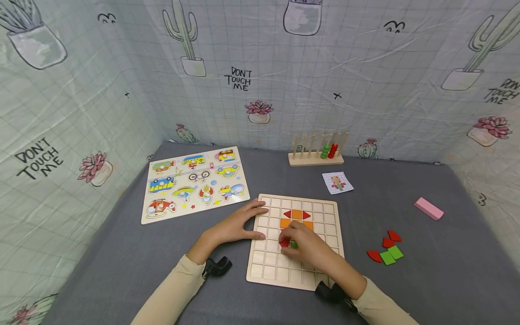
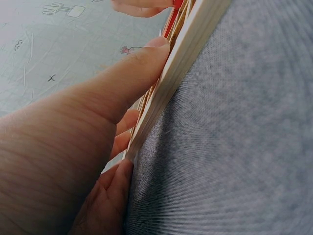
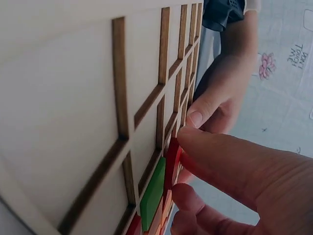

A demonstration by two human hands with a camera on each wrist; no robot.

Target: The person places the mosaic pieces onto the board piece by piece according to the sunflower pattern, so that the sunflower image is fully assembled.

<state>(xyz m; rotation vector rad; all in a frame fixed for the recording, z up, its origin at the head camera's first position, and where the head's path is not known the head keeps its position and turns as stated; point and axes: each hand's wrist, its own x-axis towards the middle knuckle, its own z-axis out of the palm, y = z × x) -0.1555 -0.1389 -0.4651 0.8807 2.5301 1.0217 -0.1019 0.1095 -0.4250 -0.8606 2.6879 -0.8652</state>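
The wooden grid board (image 1: 298, 271) lay near the middle of the grey table, holding red and orange pieces (image 1: 297, 215) in its far cells. The right hand (image 1: 304, 246) pinched a red piece (image 1: 284, 243) beside a green piece (image 1: 293, 245) on the board. The left hand (image 1: 237, 225), fingers spread, pressed the board's left edge. Loose pieces (image 1: 386, 250) lay right.

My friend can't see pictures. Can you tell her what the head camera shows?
A person's right hand presses red and green pieces onto a wooden grid board, which the left hand steadies. More loose pieces lie on the grey table.
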